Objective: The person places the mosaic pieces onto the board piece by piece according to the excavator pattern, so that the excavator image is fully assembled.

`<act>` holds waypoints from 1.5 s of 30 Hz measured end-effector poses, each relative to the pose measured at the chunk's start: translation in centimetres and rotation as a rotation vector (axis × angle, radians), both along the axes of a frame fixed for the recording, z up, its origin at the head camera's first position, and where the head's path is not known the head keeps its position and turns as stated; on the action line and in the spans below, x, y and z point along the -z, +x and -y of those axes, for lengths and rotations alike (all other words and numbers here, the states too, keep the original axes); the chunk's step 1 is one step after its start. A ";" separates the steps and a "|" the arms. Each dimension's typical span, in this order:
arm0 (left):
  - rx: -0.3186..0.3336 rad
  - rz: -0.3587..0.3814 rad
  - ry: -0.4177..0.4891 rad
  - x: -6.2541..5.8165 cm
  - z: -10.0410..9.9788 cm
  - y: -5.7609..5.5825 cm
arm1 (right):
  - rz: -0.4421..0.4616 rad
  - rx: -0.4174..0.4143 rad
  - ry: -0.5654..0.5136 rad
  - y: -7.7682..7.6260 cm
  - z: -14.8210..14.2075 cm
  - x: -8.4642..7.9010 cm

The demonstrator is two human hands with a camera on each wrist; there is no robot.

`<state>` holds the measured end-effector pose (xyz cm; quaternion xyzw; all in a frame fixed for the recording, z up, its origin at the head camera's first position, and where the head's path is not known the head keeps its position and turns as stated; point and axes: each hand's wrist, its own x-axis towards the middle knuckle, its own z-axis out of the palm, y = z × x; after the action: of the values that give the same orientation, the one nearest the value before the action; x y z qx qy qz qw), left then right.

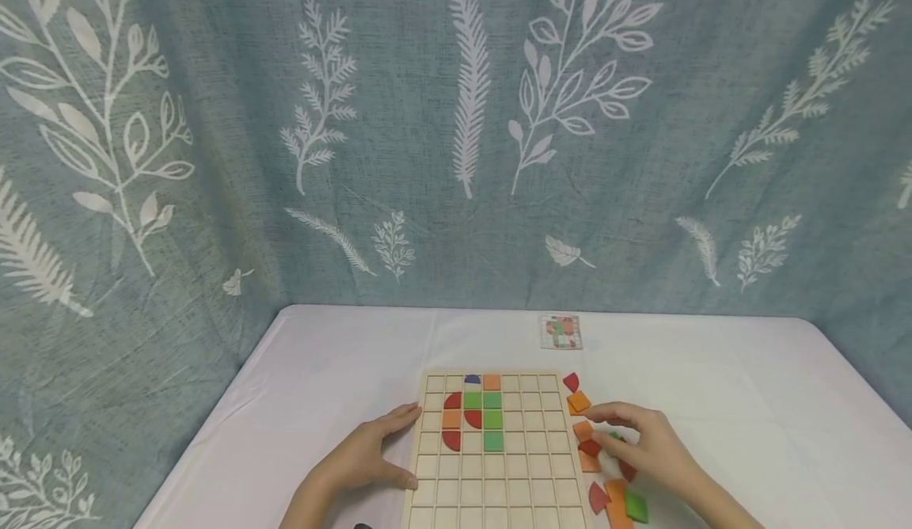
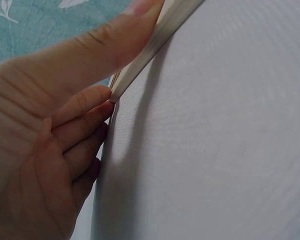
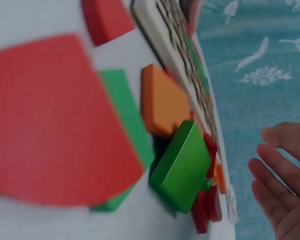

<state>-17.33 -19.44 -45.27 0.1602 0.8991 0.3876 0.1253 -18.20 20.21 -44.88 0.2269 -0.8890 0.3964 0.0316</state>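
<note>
Red piece (image 3: pixel 60 125): closest to the right wrist camera, where we see it partly hiding a green piece (image 3: pixel 121 90).
Board (image 1: pixel 496 494): flat on the worktop (image 1: pixel 335 371), with coloured pieces (image 1: pixel 492 419) in squares toward its far left.
Left hand (image 1: pixel 366 454): spread wide, we see its thumb and fingers touching the board's left edge.
Right hand (image 1: pixel 644 446): loosely parted, over the loose pieces (image 1: pixel 616 493) just right of the board.
Picture card (image 1: pixel 560 332): we find it at the far side, before the curtain (image 1: pixel 399 117).

Left hand (image 1: pixel 366 454) bare; right hand (image 1: pixel 644 438) bare; forearms (image 1: pixel 712 496) bare; fingers (image 2: pixel 85 102) slender.
</note>
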 end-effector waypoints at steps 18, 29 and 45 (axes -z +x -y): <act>0.003 0.008 0.018 0.1 0.1 0.0 | 0.043 -0.128 0.065 -2.4 -0.1 1.3; 0.011 -0.013 0.012 -0.1 0.1 0.0 | 0.086 -0.154 0.108 -2.9 -0.1 1.2; 0.012 0.014 0.027 -0.4 0.2 -0.1 | 0.120 -0.277 0.148 -3.9 -0.7 0.6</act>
<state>-17.41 -19.60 -44.85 0.1644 0.8919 0.4002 0.1316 -22.07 20.95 -45.44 0.3248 -0.8763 0.3434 -0.0931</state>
